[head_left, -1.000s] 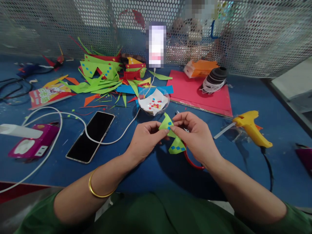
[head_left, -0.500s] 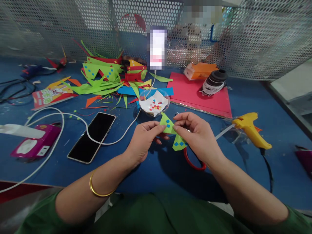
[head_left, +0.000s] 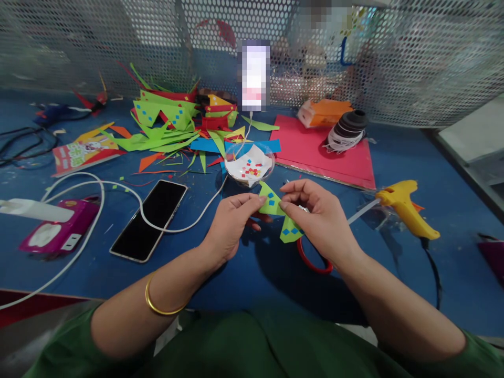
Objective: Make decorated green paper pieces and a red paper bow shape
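Note:
A green paper piece (head_left: pixel 291 232) dotted with blue diamonds is held between my hands above the blue table. My left hand (head_left: pixel 235 220) pinches its left end between thumb and fingers. The thumb and fingers of my right hand (head_left: pixel 313 210) grip its middle and cover part of the right side. Red-handled scissors (head_left: pixel 313 264) lie partly under my right hand. Just beyond the paper, a clear bowl (head_left: pixel 269 164) holds a white sheet with small red, yellow and blue bits.
Green and red cut paper (head_left: pixel 165 118) is piled at the back left. A phone (head_left: pixel 149 220), white cable and purple power strip (head_left: pixel 66 226) lie left. Right are a yellow glue gun (head_left: pixel 407 207), red sheets (head_left: pixel 311 157) and a black cone (head_left: pixel 348 128) wound with white thread.
My hands stay almost in place with the green paper still held. The fingers of my left hand have shifted very slightly.

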{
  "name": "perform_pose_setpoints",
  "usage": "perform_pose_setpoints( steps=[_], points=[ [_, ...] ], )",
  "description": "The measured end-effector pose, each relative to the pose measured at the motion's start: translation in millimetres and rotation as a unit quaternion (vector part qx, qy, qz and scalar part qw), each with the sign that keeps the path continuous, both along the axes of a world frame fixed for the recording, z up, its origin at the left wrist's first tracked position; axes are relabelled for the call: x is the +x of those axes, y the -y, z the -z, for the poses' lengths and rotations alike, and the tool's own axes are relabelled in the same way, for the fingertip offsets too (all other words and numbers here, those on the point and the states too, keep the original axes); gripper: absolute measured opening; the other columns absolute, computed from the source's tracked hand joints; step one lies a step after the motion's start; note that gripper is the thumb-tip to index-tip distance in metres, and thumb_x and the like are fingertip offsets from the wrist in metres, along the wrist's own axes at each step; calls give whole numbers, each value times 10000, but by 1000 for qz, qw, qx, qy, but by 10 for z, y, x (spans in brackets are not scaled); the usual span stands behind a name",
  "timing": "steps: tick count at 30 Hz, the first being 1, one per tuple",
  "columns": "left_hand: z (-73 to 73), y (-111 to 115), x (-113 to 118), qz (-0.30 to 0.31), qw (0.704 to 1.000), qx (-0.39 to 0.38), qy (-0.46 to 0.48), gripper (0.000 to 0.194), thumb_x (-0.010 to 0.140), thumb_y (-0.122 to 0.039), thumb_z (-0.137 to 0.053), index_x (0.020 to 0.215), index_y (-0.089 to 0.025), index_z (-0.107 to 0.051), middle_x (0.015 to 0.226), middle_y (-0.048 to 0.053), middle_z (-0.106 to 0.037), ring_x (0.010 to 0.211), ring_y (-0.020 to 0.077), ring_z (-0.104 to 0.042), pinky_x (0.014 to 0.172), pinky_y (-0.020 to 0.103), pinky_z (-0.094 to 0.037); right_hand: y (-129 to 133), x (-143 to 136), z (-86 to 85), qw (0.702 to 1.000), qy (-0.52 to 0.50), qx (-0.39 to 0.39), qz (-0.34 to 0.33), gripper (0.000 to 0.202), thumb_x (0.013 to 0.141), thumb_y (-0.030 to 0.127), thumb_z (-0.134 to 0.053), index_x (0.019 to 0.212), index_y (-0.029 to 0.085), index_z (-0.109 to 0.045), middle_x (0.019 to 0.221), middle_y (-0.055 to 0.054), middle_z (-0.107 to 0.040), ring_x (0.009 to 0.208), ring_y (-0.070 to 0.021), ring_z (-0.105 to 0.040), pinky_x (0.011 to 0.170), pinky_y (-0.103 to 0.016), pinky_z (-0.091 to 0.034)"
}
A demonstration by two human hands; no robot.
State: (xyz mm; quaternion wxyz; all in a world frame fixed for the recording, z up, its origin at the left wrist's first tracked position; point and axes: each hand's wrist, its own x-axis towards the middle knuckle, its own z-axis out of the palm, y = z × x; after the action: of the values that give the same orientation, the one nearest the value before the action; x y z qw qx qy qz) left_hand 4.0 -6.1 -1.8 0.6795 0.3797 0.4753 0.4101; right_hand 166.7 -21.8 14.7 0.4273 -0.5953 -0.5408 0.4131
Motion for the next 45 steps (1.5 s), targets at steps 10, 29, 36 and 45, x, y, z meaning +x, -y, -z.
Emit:
perform_pose_setpoints(
  steps=[10, 29, 36, 45],
  points=[
    [-17, 7, -7, 22, 999, 6, -26, 168, 720, -326, -795, 733, -159, -776, 647, 42, -712, 619, 144, -657, 518, 224, -434, 6, 22, 15, 998, 41, 42, 10, 203, 788, 224, -628, 989, 198, -629, 761, 13, -654, 733, -146, -612, 688, -315, -475],
    [-3, 19, -10, 37, 999, 0, 5, 88, 734, -242, -775, 761, -160, -793, 780, 60, -773, 619, 124, -686, 497, 195, -415, 24, 75, 104, 850, 396, 346, -25, 105, 937, 227, -617, 933, 261, -717, 879, -31, -671, 848, -202, -621, 827, -395, -371],
    [7, 16, 4, 30, 999, 9, 7, 74, 715, -226, -782, 742, -157, -788, 698, 24, -731, 602, 118, -684, 485, 182, -418, 8, 79, 86, 840, 410, 354, -36, 105, 946, 244, -627, 878, 244, -707, 850, -16, -686, 814, -186, -625, 825, -378, -362],
    [5, 17, 19, 30, 999, 25, -10, 72, 737, -226, -761, 734, -159, -788, 712, 26, -742, 616, 113, -687, 491, 173, -433, 5, 63, 137, 845, 382, 374, -19, 85, 923, 229, -666, 856, 220, -719, 802, -9, -678, 780, -182, -631, 804, -371, -376]
  ],
)
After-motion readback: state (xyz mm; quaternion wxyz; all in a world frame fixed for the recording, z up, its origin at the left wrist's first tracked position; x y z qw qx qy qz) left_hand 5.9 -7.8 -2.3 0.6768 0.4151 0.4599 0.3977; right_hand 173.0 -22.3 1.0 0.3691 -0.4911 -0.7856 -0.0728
